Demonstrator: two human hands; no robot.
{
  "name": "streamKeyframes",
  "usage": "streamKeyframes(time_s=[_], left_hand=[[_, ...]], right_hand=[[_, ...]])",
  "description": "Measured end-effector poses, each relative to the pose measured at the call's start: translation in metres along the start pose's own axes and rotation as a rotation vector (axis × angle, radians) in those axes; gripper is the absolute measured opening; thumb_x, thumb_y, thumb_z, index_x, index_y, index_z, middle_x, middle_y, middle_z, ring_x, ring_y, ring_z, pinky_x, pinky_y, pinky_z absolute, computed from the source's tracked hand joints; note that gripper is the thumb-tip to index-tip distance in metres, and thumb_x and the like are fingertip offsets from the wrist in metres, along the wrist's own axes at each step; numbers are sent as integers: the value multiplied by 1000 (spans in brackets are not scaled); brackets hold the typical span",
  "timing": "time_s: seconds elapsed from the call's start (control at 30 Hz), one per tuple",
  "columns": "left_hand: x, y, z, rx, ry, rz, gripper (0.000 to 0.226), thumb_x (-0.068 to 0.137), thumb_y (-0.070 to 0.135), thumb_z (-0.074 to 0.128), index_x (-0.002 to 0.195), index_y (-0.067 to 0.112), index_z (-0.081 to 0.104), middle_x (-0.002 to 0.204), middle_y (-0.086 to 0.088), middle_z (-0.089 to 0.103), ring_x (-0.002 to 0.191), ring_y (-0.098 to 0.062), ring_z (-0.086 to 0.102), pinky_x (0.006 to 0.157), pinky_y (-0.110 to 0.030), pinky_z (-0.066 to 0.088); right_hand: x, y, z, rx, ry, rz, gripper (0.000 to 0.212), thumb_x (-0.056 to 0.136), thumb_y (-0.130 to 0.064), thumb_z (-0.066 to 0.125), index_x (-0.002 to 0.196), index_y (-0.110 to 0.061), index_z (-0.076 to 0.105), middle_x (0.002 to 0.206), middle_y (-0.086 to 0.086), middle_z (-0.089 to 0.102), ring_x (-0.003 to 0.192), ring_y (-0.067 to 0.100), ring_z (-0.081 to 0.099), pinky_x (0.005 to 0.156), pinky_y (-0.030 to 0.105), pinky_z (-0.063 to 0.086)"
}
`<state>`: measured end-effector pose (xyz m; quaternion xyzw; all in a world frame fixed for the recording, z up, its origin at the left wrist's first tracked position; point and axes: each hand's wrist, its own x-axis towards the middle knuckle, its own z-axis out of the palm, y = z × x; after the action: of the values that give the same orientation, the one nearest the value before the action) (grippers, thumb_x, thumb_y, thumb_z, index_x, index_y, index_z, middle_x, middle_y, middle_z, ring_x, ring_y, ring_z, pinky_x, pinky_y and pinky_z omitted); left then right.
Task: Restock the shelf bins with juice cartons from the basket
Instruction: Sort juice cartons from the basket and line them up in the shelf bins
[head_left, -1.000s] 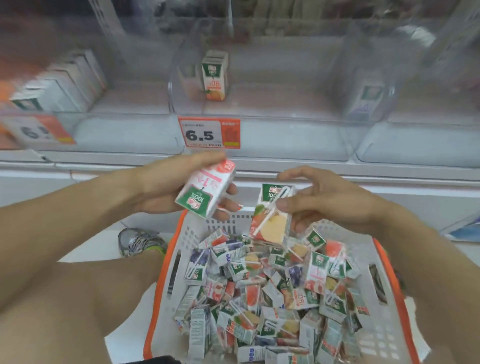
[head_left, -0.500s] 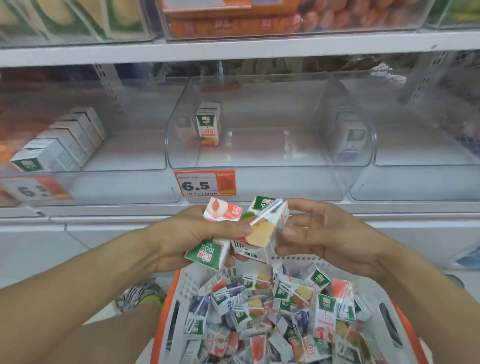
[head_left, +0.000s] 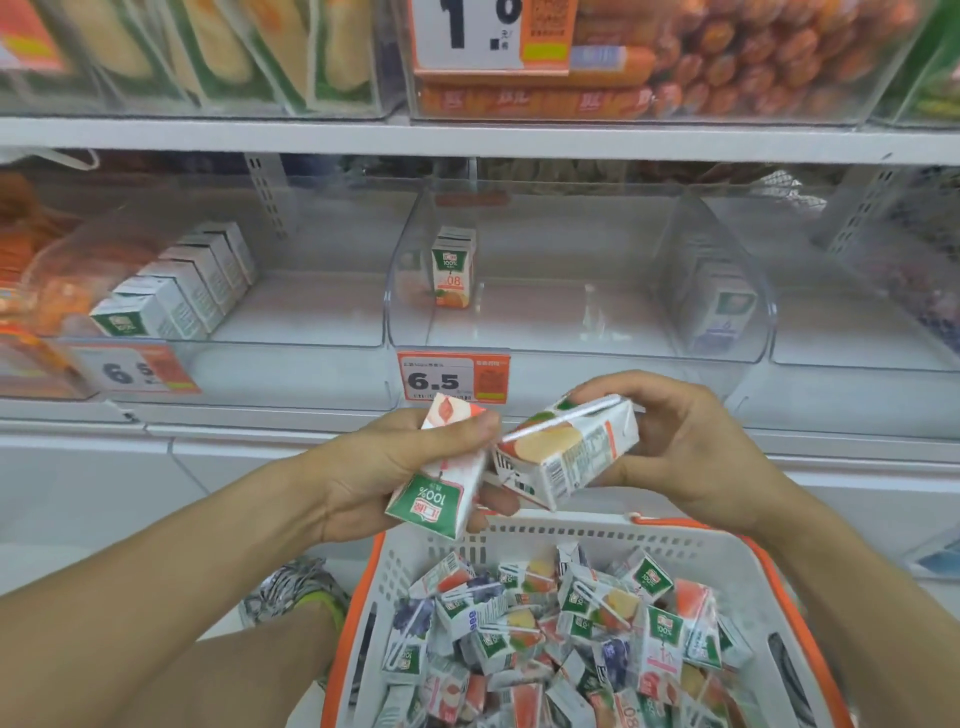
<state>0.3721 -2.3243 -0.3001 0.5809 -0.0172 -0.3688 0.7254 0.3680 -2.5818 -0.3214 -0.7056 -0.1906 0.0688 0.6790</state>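
Both hands are up in front of the shelf, each with a carton. The left hand (head_left: 384, 467) grips a pink-and-green juice carton (head_left: 441, 478), thumb curled across its upper face, the carton tilted with its green "100%" end pointing down toward the basket (head_left: 519, 535). The right hand (head_left: 691, 457) holds an apple-print carton (head_left: 566, 457) lying nearly on its side, fingers over the top edge, white straw showing along that edge. The two cartons sit just beside each other, corners close (whether they actually touch is hard to tell). Below them, the white basket with its orange rim is heaped with mixed cartons (head_left: 571, 634). Up on the shelf, the clear middle bin (head_left: 576, 338) holds a single orange carton (head_left: 453, 267) standing upright at the back, above the 6.5 price tag (head_left: 453, 375). The left bin (head_left: 291, 332) has a row of cartons (head_left: 176, 291) along its left side.
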Motion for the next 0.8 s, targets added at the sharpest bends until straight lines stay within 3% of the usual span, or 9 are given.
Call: streamKeyframes(time_s=[0.13, 0.23, 0.33, 0.47, 0.6, 0.8], left_hand=[[-9, 7, -15, -73, 147, 88, 42, 68, 38, 84, 92, 6, 74, 88, -19, 69, 72, -31, 68, 64, -36, 61], [-19, 13, -23, -167, 252, 198, 33, 81, 23, 64, 105, 1, 66, 91, -21, 71, 77, -32, 70, 74, -41, 61], [-26, 20, -28, -218, 368, 344, 34, 87, 12, 56, 115, -6, 60, 92, -24, 72, 82, -31, 72, 79, -42, 61], [-24, 36, -39, -254, 529, 522, 18, 92, 5, 56, 109, 0, 62, 91, -21, 74, 83, -31, 73, 77, -45, 60], [-14, 43, -47, -263, 591, 603, 40, 88, 5, 64, 126, 2, 54, 102, -15, 74, 89, -27, 74, 76, -44, 60], [-8, 41, -56, -308, 592, 603, 52, 83, 8, 71, 130, 6, 50, 109, -12, 73, 89, -27, 74, 76, -43, 60]], right_hand=[[12, -17, 8, 0, 298, -93, 48, 59, 0, 76, 105, -12, 68, 91, -6, 76, 80, 8, 69, 69, 19, 55], [41, -32, 13, -10, 409, -188, 43, 69, -15, 76, 110, -17, 65, 93, -5, 75, 75, 11, 66, 64, 25, 55], [84, -41, 14, -173, 397, -182, 41, 73, -14, 82, 112, -12, 69, 99, 1, 76, 83, 16, 70, 67, 29, 59], [150, -38, 16, -436, 313, -69, 44, 69, -15, 89, 110, -10, 74, 96, 5, 74, 75, 10, 69, 66, 29, 60], [214, -19, 19, -561, 287, 139, 50, 78, -19, 83, 123, -10, 63, 109, 8, 71, 72, 18, 72, 71, 29, 61], [256, 4, 31, -830, 340, 169, 46, 79, -14, 82, 122, -10, 65, 108, 7, 68, 86, 21, 68, 81, 31, 59]])
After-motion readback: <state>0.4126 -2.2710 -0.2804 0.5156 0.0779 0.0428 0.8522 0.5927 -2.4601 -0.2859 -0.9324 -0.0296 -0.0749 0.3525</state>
